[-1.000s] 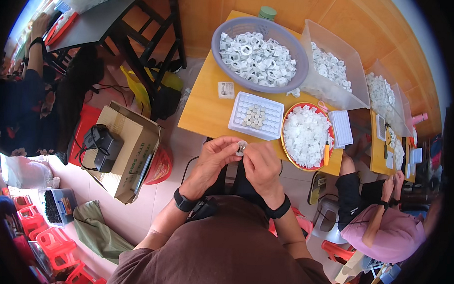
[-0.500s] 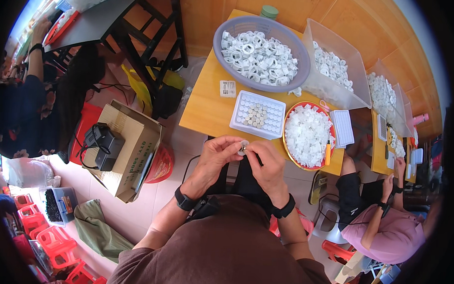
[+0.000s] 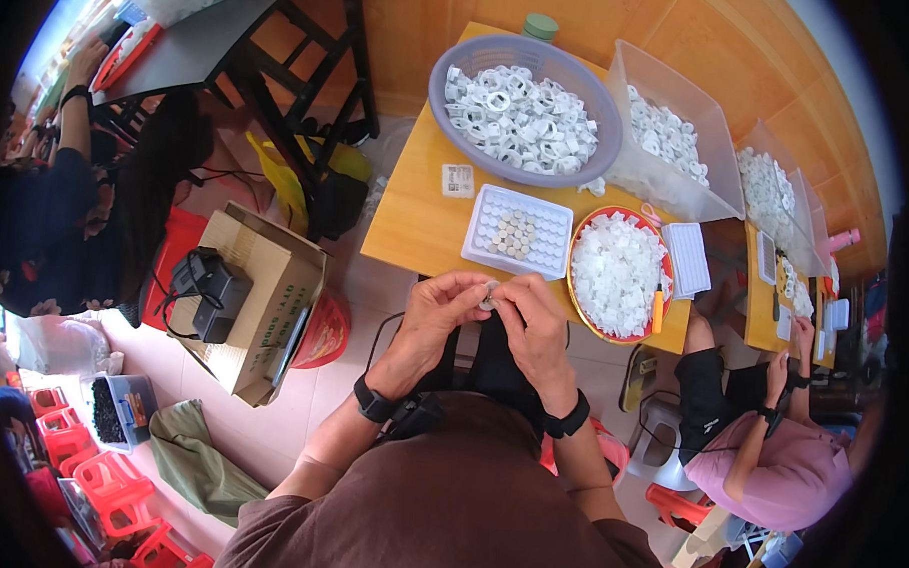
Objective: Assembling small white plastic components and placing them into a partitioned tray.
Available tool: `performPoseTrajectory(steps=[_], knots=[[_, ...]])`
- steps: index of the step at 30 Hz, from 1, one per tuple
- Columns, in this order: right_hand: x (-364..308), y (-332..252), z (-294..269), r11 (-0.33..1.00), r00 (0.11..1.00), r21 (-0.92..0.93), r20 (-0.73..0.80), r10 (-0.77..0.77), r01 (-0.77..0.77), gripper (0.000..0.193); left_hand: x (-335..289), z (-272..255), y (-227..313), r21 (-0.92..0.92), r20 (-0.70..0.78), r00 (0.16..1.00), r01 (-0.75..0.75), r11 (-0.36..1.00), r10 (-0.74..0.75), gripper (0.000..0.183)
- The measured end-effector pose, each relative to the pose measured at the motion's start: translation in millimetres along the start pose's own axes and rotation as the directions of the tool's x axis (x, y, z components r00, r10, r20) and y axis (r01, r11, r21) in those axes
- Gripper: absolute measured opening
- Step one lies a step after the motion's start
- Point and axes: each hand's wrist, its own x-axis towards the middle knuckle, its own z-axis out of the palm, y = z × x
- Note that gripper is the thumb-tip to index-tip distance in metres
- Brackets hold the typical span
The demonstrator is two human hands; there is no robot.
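Note:
Just off the table's front edge, my left hand [image 3: 431, 313] pinches a small round white plastic part [image 3: 489, 297] between thumb and fingers. My right hand [image 3: 536, 327] is closed against the same part from the other side; its fingertips cover much of the part, and any smaller piece there is too small to make out. Beyond my hands sits a white pocketed tray [image 3: 490, 207] with several round silvery discs [image 3: 513, 233] in its middle. Right of it, a red-rimmed round tray [image 3: 576, 250] is heaped with small translucent plastic pieces [image 3: 617, 275].
A grey-purple basket [image 3: 439, 108] of white ring-shaped parts and a clear bin [image 3: 678, 192] stand farther back on the wooden table [image 3: 402, 222]. An orange-handled tool [image 3: 658, 309] lies on the red-rimmed tray. A cardboard box [image 3: 262, 347] is at left; a co-worker [image 3: 769, 465] sits at right.
My right fingers have shifted slightly and closed in more over the small round part. My left hand keeps its pinch in nearly the same place.

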Motion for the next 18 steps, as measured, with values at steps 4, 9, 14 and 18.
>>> performPoseTrajectory(steps=[4,9,14,18], knots=[[-6.6,4.6,4.5,0.994,0.996,0.058,-0.003,0.087,-0.087,0.012,-1.0,0.2,0.2,-0.013,-0.005,1.000,0.013,1.000,-0.013,0.018],[-4.1,4.7,1.6,0.873,0.954,0.396,0.024,0.300,-0.285,0.009,-0.8,2.8,0.6,0.033,0.037,0.999,-0.012,0.999,0.011,0.018],[-5.2,1.1,-0.9,0.774,0.912,0.511,0.051,0.406,-0.373,0.011,-1.4,6.1,5.3,0.138,0.103,0.994,-0.062,0.989,0.048,0.016],[-6.5,6.4,-3.0,0.603,0.873,0.679,0.118,0.473,-0.419,0.014,-3.4,5.9,3.6,0.069,0.117,0.993,-0.016,0.997,0.008,0.017]])
